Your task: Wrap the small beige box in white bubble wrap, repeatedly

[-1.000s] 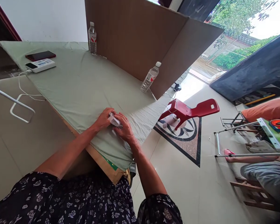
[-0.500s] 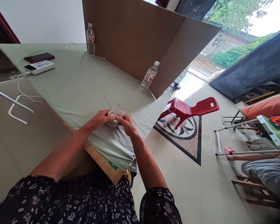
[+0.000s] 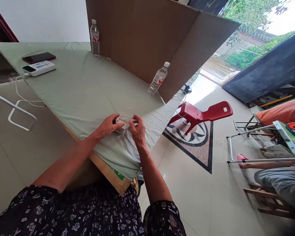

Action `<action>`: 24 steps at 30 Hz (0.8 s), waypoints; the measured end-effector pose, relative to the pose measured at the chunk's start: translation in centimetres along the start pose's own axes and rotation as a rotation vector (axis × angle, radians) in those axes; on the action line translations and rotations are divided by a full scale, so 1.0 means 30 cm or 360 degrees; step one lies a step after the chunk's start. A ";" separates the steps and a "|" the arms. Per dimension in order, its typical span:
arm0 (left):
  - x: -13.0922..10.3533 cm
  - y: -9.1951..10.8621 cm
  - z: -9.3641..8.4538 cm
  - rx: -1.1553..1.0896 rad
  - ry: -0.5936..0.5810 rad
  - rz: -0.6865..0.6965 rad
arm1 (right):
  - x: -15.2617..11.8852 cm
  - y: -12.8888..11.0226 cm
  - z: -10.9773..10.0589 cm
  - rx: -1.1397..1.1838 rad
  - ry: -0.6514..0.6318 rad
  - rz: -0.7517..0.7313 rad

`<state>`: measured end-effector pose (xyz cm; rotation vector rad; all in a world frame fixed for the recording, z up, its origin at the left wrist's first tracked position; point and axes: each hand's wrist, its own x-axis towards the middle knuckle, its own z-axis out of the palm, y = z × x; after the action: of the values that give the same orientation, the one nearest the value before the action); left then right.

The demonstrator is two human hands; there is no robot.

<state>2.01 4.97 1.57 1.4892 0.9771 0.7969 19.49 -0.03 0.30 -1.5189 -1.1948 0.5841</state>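
My left hand (image 3: 109, 126) is closed on a small pale packet (image 3: 121, 124), low over the near part of the cloth-covered table (image 3: 88, 88). Translucent wrapping shows at the packet's top. Just to its right is my right hand (image 3: 138, 129), fingers bent and parted toward the packet; whether the fingertips touch the thin wrapping is too blurred to tell.
Two water bottles (image 3: 95, 39) (image 3: 158, 79) stand by a brown cardboard screen (image 3: 142, 36). A phone (image 3: 39, 57) and a white device (image 3: 39, 68) with a cable lie at left. Beyond the table are a red chair (image 3: 204, 113) and a seated person (image 3: 280, 180).
My right hand has come away from the packet to the right and its fingers have parted. My left hand keeps its grip. The view has shifted slightly.
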 end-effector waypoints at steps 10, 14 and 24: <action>0.005 -0.054 0.018 -0.0135 0.0023 0.0052 | -0.032 0.005 0.001 -0.0246 -0.0220 -0.0362; 0.000 -0.043 0.013 -0.0165 -0.0036 0.0055 | -0.012 0.001 0.013 -0.0208 -0.0310 -0.0319; 0.002 -0.038 0.010 -0.0206 -0.0078 0.0041 | -0.014 -0.010 0.012 -0.0419 -0.0320 -0.0340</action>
<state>2.14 4.93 0.39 1.4054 0.8551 0.8232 18.91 -0.29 0.36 -1.5489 -1.6181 0.4566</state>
